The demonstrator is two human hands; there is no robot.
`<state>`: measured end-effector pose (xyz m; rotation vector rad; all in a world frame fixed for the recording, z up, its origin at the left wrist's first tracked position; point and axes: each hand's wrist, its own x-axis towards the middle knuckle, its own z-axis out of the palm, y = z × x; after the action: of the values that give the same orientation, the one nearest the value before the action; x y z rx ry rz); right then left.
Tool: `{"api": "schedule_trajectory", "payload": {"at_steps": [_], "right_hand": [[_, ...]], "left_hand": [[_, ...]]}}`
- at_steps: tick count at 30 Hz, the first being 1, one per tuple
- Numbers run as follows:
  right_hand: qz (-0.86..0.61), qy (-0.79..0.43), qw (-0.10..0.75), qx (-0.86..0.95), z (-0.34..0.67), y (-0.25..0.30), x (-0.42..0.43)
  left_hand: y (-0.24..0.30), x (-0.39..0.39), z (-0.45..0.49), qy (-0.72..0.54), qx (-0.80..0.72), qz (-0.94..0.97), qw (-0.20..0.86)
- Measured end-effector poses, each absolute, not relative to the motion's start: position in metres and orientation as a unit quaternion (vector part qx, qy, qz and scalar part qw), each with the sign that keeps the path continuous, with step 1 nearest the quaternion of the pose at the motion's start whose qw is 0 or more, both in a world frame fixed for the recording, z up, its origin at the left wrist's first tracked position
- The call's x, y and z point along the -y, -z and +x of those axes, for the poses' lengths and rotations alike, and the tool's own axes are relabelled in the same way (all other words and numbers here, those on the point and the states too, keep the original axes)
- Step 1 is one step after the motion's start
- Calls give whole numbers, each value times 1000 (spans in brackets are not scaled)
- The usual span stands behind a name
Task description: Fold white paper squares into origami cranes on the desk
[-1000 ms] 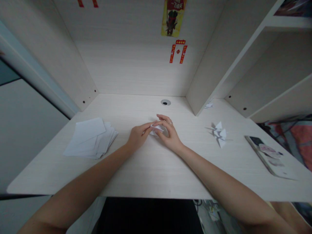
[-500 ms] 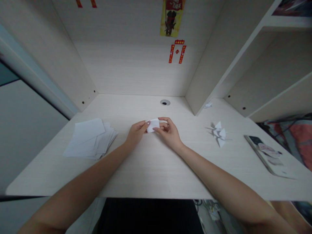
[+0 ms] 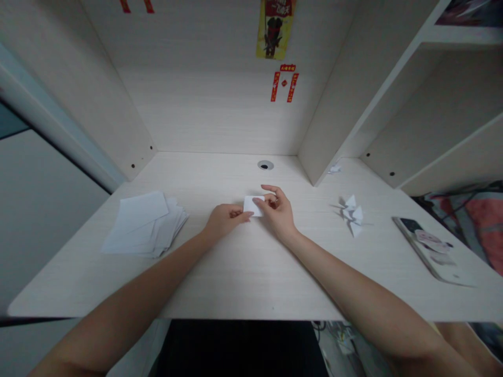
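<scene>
A small folded piece of white paper (image 3: 251,205) is held between my two hands just above the middle of the desk. My left hand (image 3: 226,219) pinches its lower left corner, thumb on top and fingers curled beneath. My right hand (image 3: 278,210) grips the right side with the thumb pressed on the paper's face, while the index finger sticks out above. The paper's underside is hidden.
A loose stack of white paper sheets (image 3: 143,230) lies to the left on the desk (image 3: 236,283). At the right are folded white paper cranes (image 3: 352,214) and a phone (image 3: 430,251). A cable hole (image 3: 265,165) sits near the back panel; a divider (image 3: 326,146) stands at right.
The paper has shifted slightly right. My right thumb has moved up onto its face and the right index finger has lifted off; my left thumb has slid down to the lower corner.
</scene>
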<state>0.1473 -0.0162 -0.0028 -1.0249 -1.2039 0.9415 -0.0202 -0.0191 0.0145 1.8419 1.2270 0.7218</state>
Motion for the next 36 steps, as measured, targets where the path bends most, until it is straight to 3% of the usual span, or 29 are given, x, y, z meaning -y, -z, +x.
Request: {"api": "schedule_trajectory", "payload": {"at_steps": [13,21,36], "right_hand": [[-446,-438,540,564,146,1,18],[-449,-466,566,510,147,2,18],[-442,-481,593,471,149,1,14]], "left_hand": [[-15,16,-17,-315,-485,679,452],[-16,12,-19,-294,-459,682,487],[-14,13,-17,-293,-473,699,449]]}}
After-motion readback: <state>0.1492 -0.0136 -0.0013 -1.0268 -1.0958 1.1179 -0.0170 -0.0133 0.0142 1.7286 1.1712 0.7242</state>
